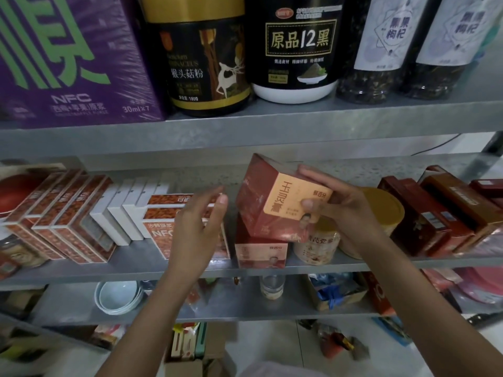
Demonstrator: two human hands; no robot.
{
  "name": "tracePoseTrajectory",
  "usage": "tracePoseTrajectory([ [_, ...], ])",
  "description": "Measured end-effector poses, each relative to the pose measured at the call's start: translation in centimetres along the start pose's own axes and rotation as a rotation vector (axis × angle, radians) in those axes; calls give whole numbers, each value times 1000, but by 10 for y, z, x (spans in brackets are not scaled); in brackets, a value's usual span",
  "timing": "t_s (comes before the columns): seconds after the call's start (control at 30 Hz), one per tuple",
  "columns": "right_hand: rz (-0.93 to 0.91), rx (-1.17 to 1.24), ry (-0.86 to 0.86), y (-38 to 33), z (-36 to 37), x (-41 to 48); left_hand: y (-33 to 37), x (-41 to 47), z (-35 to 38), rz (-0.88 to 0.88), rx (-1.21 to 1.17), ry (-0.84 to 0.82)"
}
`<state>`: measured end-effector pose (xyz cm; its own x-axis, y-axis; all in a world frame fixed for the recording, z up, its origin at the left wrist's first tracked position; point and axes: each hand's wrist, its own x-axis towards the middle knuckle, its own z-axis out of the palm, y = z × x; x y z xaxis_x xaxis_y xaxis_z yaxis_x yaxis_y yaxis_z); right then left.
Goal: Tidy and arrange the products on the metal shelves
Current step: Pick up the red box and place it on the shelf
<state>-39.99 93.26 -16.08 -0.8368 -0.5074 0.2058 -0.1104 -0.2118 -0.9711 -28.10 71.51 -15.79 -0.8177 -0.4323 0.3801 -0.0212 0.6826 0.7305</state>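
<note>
In the head view, the right hand gripped a red carton at the centre of the frame, with the thumb pressed on its orange label face and the fingers curled over the top edge. The carton was a glossy, film-wrapped cardboard block. It was tilted, its label end turned toward the camera and lower right, and its long axis ran back and up toward the shelf's rear. Its lower edge sat just above, perhaps touching, a matching red carton standing on the dull grey metal shelf.

The left hand was spread and held nothing, just left of the tilted carton and in front of flat orange boxes. A squat round tin with a yellow lid stood behind the right wrist. A purple shrink-wrapped case filled the upper left.
</note>
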Motion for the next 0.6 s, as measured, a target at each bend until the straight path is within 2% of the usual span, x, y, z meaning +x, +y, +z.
tracePoseTrajectory([
  [0.1,-61,-92,63,-2,8,6,-39,15,-1,182,443,28],
  [0.2,-126,-208,87,-1,20,16,-71,22,7,148,638,-144],
  [0.33,-158,-265,118,2,35,36,-87,17,19,109,735,-167],
  [0.47,-124,-204,164,9,45,60,-86,18,19,107,716,-155],
  [0.6,-103,-259,163,28,46,88,-87,14,19,110,684,-132],
])
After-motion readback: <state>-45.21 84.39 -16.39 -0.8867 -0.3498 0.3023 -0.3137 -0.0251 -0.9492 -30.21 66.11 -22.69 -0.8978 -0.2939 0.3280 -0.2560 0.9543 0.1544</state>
